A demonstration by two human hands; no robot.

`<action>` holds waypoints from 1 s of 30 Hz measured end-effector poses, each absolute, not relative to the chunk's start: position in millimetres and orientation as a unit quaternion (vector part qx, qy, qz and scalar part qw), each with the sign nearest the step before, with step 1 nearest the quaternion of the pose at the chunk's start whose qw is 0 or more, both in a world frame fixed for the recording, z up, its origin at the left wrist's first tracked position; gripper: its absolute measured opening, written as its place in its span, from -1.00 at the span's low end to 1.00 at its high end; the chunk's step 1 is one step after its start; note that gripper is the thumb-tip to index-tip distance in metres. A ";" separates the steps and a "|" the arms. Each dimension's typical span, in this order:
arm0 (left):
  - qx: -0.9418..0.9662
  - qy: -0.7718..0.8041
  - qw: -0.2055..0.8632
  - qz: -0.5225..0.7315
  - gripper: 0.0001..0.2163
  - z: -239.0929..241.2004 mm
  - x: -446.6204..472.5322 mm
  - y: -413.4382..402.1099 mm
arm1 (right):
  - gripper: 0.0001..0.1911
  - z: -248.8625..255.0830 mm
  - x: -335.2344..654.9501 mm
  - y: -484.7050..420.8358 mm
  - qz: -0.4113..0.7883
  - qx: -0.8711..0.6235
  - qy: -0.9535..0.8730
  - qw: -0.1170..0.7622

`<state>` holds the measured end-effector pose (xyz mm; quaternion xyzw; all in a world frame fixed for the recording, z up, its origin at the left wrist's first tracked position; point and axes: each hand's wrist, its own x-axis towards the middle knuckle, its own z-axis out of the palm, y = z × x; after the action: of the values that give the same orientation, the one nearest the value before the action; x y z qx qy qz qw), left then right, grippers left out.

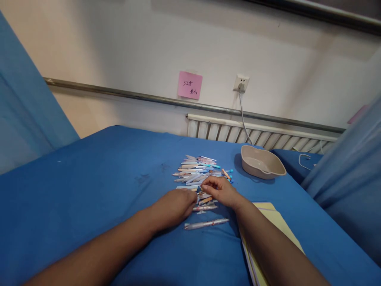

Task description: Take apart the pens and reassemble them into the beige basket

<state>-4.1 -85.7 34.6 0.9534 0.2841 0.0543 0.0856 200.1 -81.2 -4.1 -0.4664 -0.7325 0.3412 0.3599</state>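
Observation:
A heap of several pens (198, 171) in pale blue, white and orange lies on the blue cloth (98, 186) in the middle of the view. My left hand (174, 206) rests knuckles up at the near edge of the heap, fingers curled onto a pen. My right hand (222, 190) sits just to its right, fingers bent and pinched over pens at the heap's edge. What each hand grips is hidden by the fingers. One pen (206, 224) lies alone on the cloth nearer to me, between my forearms.
A beige kidney-shaped basin (262, 163) stands right of the heap. A yellow folder (276, 222) lies under my right forearm. Behind are a wall rail, a pink note (189, 85), a socket with a cable (241, 85) and a radiator. Blue curtains hang at both sides.

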 end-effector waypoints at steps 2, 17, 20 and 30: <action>0.943 0.314 0.075 0.075 -0.83 36.0 -5.5 -80.0 | -0.81 -3.3 199.0 -81.9 0.364 -0.455 -0.733 0.350; 0.954 0.287 0.086 0.013 -0.88 37.8 -8.0 -85.8 | -0.84 -12.0 197.1 -81.0 0.411 -0.446 -0.721 0.335; 0.955 0.282 0.088 0.026 -0.87 39.8 -9.1 -86.3 | -0.84 -12.1 196.3 -81.2 0.421 -0.443 -0.716 0.337; 0.943 0.319 0.066 0.066 -0.89 33.7 -8.1 -81.0 | -0.77 -6.6 194.7 -84.8 0.426 -0.440 -0.722 0.323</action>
<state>-8.1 -81.0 33.7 0.9432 0.3189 0.0660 0.0661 194.7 -84.8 -6.6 -0.4397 -0.7220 0.4255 0.3231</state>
